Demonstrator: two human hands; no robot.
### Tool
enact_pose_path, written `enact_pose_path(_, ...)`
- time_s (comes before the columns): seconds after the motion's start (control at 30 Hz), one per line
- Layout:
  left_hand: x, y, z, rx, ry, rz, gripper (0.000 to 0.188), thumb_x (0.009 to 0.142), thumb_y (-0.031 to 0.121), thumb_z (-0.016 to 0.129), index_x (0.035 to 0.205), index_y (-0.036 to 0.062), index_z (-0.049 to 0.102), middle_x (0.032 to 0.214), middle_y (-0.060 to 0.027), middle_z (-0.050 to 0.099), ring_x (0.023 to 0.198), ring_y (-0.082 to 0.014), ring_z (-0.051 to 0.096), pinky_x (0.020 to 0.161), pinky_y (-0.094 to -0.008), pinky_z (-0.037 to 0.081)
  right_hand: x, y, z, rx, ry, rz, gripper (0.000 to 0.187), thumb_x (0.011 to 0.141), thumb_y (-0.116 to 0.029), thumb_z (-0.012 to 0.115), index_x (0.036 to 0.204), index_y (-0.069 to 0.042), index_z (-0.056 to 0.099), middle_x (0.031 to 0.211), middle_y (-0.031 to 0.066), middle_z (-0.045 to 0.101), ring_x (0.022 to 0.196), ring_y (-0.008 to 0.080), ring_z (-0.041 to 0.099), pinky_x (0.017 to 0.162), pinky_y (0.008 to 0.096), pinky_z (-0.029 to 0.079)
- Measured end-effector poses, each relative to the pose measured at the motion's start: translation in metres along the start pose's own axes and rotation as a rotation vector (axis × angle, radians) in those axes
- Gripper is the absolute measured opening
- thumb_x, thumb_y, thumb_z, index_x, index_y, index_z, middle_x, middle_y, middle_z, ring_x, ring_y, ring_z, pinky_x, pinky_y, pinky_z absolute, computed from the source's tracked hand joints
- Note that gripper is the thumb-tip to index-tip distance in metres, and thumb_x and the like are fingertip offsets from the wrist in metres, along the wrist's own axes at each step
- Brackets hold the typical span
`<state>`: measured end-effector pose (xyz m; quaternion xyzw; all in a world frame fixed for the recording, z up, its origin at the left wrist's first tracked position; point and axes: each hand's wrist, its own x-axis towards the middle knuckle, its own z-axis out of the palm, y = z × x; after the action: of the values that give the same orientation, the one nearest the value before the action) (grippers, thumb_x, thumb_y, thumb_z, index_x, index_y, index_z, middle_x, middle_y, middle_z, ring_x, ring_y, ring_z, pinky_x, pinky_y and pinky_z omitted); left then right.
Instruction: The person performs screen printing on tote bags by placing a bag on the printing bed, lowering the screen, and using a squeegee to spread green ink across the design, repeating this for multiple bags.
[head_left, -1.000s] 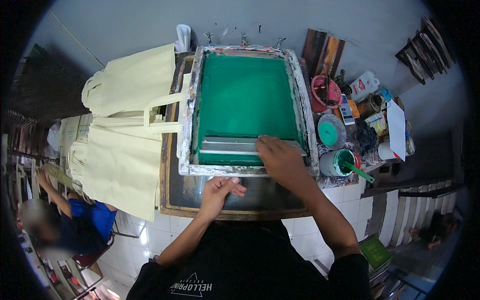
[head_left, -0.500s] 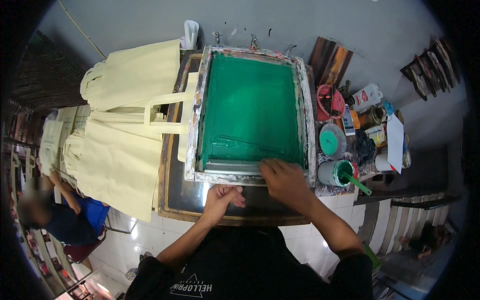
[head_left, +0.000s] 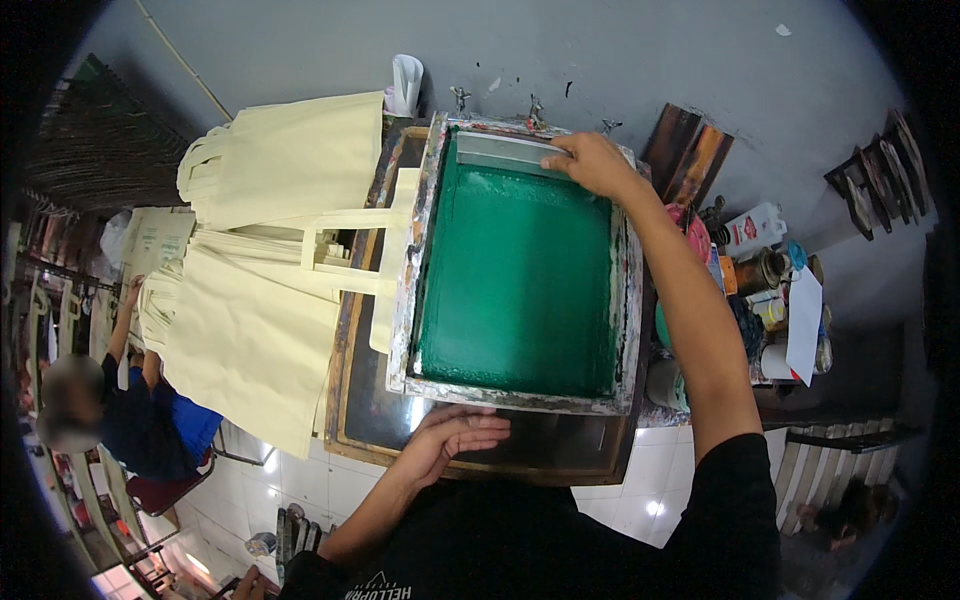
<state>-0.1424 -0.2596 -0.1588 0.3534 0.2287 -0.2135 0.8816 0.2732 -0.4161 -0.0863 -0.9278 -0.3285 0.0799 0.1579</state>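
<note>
A screen-printing frame [head_left: 627, 350] crusted with old ink lies over the dark table, its mesh [head_left: 515, 285] coated in wet green ink. At the far end of the mesh, my right hand [head_left: 592, 165] grips the right end of a grey squeegee [head_left: 505, 155], which lies crosswise there. My left hand [head_left: 452, 440] is just below the frame's near edge, fingers stretched out and holding nothing. Part of a cream tote bag [head_left: 405, 190] shows from under the frame's left side, its handles spread to the left.
Stacks of cream tote bags [head_left: 265, 320] are on the left. Ink tubs and a white jug [head_left: 752, 230] crowd the right side, partly behind my right arm. Clamps [head_left: 536, 110] hold the frame's far edge near the grey wall. Another person [head_left: 125, 400] sits at far left.
My right hand has moved the squeegee from the near end of the mesh to the far end. My left hand's curled fingers have straightened. The whole view has shifted slightly.
</note>
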Motion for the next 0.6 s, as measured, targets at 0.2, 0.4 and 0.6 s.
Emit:
enact_pose_path(0.2,0.024,0.056,0.015,0.447,-0.142,0.161,0.028,0.101,0.019,0.061,0.119,-0.0021,0.064,0.111,-0.0183,0.072,0.102,-0.0244,0.071,0.089,-0.0326,0.055,0.001,-0.001,0.028,-0.316,0.252,0.067,0.06,0.091,-0.063,0.06,0.105,-0.006,0.073,0.094,0.0204,0.073,0.094,0.0377,0.071,0.083,0.0508,0.054)
enact_pose_path(0.4,0.124,0.178,0.065,1.344,0.268,1.193,0.03,0.093,0.014,0.069,0.12,0.0017,0.066,0.121,-0.0138,0.069,0.113,-0.029,0.065,0.098,-0.0399,0.05,-0.03,-0.014,0.053,-0.276,0.393,0.005,0.06,0.089,-0.067,0.059,0.087,-0.007,0.068,0.083,0.0158,0.072,0.078,0.0379,0.071,0.067,0.0512,0.054)
enact_pose_path(0.6,0.175,0.223,0.049,1.7,0.22,0.919,0.024,0.084,0.018,0.075,0.102,0.0023,0.071,0.097,-0.0224,0.071,0.089,-0.0407,0.067,0.08,-0.0485,0.052,-0.075,-0.036,0.051,-0.235,0.286,0.027,0.056,0.09,-0.061,0.062,0.093,-0.006,0.071,0.089,0.0157,0.072,0.082,0.0371,0.071,0.069,0.0512,0.054)
